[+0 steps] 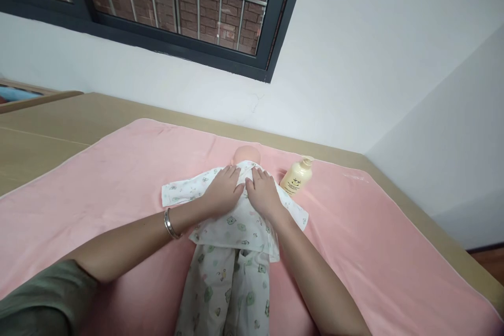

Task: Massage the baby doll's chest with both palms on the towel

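Resting flat with fingers spread, the left hand [222, 189] and right hand [264, 192] press side by side on the doll's printed top [236, 220] at frame centre, gripping nothing. The doll [246, 156] lies on a pink blanket [98, 194]. Just right stands a cream pump bottle [297, 177] whose dark label print is too small to read.

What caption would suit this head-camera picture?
Both hands, left hand and right hand, rest flat on a doll's printed top, beside a lotion bottle on a pink blanket.

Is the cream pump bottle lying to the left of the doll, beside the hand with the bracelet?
No, the pump bottle lies right of the doll, beside the right hand.
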Demonstrator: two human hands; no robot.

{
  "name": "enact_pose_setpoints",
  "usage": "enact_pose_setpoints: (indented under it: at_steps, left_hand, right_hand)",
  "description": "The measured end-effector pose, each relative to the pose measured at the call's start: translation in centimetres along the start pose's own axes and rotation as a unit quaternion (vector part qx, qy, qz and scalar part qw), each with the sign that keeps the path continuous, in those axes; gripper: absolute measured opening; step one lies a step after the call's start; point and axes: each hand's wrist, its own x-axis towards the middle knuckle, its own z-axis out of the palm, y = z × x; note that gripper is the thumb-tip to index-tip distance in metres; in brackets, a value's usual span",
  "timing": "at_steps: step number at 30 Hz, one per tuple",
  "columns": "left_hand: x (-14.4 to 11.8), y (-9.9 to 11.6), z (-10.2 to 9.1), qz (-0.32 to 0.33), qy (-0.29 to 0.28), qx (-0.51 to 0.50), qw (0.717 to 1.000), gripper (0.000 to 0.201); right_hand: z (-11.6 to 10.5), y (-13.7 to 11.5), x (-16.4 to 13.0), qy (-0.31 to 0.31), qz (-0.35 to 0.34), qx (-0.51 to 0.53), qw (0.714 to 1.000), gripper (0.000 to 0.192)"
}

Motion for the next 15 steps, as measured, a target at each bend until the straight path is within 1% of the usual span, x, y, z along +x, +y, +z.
enact_pose_setpoints:
  at_steps: [4, 6, 9, 12, 15]
  left_hand:
    - [1.6, -0.8, -1.4, -0.009, -0.04, -0.022, 0.999, 0.043]
    - [1.6, -0.9, -1.5, -0.001, -0.041, -0.005, 0.999, 0.044]
    - [0.6, -0.5, -0.5, 0.018, -0.013, 0.041, 0.999, 0.048]
    - [-0.3, 0.1, 0.7, 0.018, 0.018, 0.067, 0.997, 0.05]
    - [0.0, 0.2, 1.0, 0.001, 0.016, 0.049, 0.999, 0.05]
  right_hand:
    - [-0.4, -1.7, -1.5, -0.021, -0.002, -0.019, 1.0, 0.056]
    - [-0.4, -1.9, -1.6, -0.02, -0.016, -0.016, 1.0, 0.056]
    - [-0.1, -0.9, -0.6, -0.01, -0.019, 0.005, 1.0, 0.056]
    - [0.1, 0.3, 0.8, -0.012, 0.01, 0.02, 1.0, 0.061]
    - [0.0, 0.3, 1.1, -0.01, 0.018, 0.005, 1.0, 0.06]
